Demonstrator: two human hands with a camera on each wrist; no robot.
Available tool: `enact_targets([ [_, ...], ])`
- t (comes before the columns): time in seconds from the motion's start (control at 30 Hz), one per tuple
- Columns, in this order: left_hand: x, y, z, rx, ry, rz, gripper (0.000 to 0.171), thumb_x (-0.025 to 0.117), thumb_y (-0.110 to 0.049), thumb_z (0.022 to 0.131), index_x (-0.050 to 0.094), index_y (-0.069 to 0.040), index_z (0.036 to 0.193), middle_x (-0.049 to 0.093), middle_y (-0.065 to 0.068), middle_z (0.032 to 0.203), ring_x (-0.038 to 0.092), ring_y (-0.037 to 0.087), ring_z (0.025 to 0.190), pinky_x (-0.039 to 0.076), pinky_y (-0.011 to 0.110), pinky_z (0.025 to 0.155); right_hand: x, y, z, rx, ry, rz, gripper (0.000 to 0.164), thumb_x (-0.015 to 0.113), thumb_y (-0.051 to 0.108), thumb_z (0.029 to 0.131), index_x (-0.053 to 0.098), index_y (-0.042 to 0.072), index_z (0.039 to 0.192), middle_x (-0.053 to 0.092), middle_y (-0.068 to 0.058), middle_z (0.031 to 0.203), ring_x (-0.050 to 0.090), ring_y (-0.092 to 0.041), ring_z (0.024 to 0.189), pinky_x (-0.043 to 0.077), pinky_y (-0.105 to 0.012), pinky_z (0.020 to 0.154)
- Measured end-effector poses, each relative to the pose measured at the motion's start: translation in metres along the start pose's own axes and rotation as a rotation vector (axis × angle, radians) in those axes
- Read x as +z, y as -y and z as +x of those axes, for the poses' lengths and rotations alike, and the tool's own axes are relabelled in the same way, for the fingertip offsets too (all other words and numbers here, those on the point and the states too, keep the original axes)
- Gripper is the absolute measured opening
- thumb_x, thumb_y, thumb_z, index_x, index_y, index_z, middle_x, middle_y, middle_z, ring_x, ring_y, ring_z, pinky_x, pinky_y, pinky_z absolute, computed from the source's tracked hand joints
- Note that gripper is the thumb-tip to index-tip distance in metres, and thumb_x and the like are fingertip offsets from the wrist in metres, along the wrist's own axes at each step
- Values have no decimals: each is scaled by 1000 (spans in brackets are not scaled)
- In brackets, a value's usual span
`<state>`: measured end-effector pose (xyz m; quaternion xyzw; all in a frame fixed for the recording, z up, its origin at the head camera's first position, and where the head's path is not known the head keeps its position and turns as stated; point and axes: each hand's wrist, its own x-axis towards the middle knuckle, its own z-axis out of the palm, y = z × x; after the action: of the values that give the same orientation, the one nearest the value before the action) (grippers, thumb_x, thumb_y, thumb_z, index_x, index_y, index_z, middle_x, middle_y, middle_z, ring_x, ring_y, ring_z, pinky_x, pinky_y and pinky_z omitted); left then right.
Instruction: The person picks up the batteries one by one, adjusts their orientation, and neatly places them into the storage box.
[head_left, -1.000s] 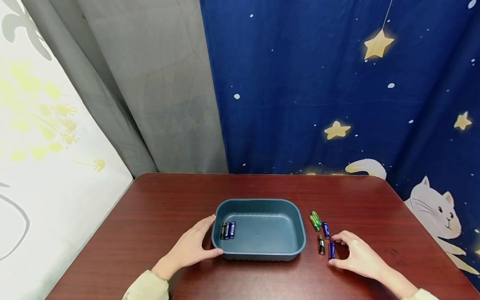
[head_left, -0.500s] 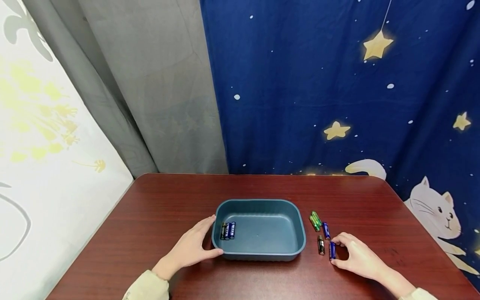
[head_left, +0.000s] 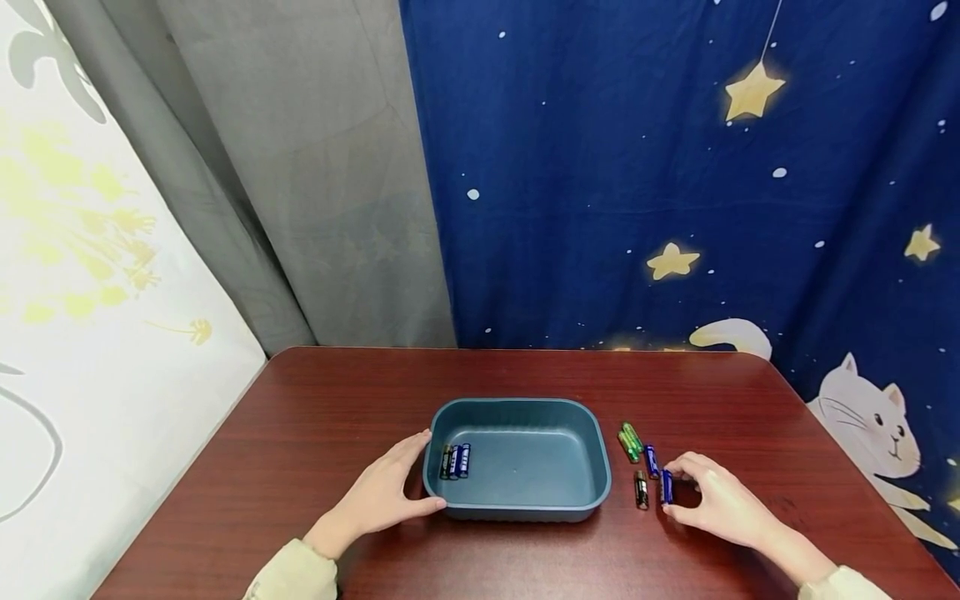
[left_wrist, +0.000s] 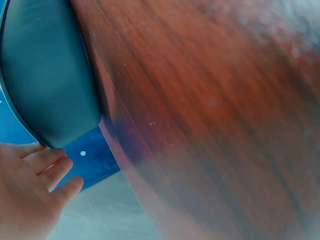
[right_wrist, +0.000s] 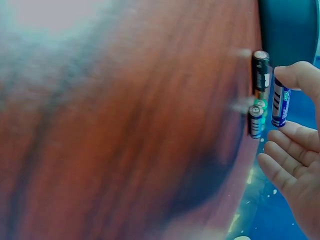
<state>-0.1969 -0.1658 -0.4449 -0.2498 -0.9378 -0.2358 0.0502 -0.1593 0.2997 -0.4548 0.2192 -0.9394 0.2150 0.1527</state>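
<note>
My right hand (head_left: 720, 504) pinches a blue battery (head_left: 666, 487) by its two ends, between thumb and forefinger. The right wrist view shows this battery (right_wrist: 280, 105) raised above the table, the other fingers spread below it. Beside it on the table lie a black battery (head_left: 641, 490), another blue battery (head_left: 651, 461) and a pair of green batteries (head_left: 631, 442). My left hand (head_left: 378, 492) rests against the left end of a blue-green plastic bin (head_left: 517, 514), thumb and fingers spread and touching its rim. Inside, at the left, a dark battery (head_left: 446, 461) and two blue batteries (head_left: 460, 461) lie side by side.
The bin stands mid-table on a reddish-brown wooden table (head_left: 337, 392), left of the loose batteries. Behind the table's far edge hang a grey curtain (head_left: 315, 167) and a blue curtain (head_left: 585, 167) with stars. A white patterned cloth (head_left: 112, 400) borders the left side.
My right hand has moved slightly away from me with the blue battery pinched in it, bringing it nearer the other blue one. The left hand and bin stay put.
</note>
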Motion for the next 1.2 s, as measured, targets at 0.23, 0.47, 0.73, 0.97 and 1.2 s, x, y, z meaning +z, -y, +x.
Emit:
enact_targets([
  [0.23,0,0,0,-3,-1,1,90,68,-56,69,36,-10,139,40,5,139,38,21,127,37,45,97,-6,4,13,-21,-31,-25,39,83,22,60,63,13,92,54,13,89,55,-7,77,49,-26,68],
  [0.47,-1,-1,-1,-7,2,-3,90,68,-56,69,36,-9,139,40,5,139,38,22,127,38,46,97,-9,12,27,-66,-32,-60,41,82,24,60,63,12,94,56,8,92,55,-12,82,50,-32,71],
  [0.73,-3,-3,-1,-20,9,-10,91,68,-57,69,36,-10,140,40,6,140,38,23,127,37,46,97,-11,23,44,-113,-37,-51,44,82,24,59,63,9,96,56,7,93,55,-12,83,50,-31,73],
  [0.97,-3,-3,-1,-18,10,-12,91,68,-57,69,35,-10,140,40,7,140,38,23,127,37,46,97,-13,37,62,-164,-72,-32,46,82,26,59,63,9,97,56,5,93,52,-7,83,49,-27,70],
  [1.2,-2,-2,-1,-11,2,-4,91,68,-57,69,36,-10,140,40,6,139,39,22,126,38,46,97,-4,55,79,-165,-54,25,46,81,26,62,63,8,100,57,4,96,54,-14,87,49,-29,73],
])
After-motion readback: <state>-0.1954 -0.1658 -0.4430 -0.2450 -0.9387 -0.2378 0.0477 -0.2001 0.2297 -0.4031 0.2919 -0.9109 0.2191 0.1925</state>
